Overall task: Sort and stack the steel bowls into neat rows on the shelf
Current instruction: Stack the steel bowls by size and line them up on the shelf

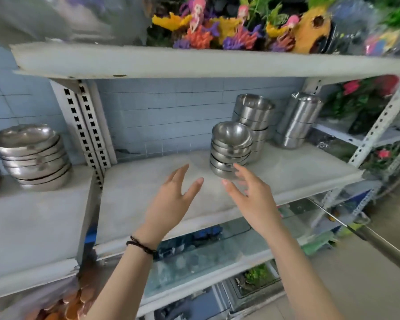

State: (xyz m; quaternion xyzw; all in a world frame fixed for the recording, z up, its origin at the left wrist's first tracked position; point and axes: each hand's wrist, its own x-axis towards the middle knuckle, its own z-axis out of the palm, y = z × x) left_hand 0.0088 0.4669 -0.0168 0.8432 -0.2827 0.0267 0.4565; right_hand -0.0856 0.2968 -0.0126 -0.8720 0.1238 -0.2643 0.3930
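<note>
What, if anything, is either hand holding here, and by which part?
Nothing is held. The left hand and right hand are both open with fingers spread, close to the front stack of bowls.

Pale blue tiled wall [171,107] behind white shelf [143,195]; tan floor [367,296].
</note>
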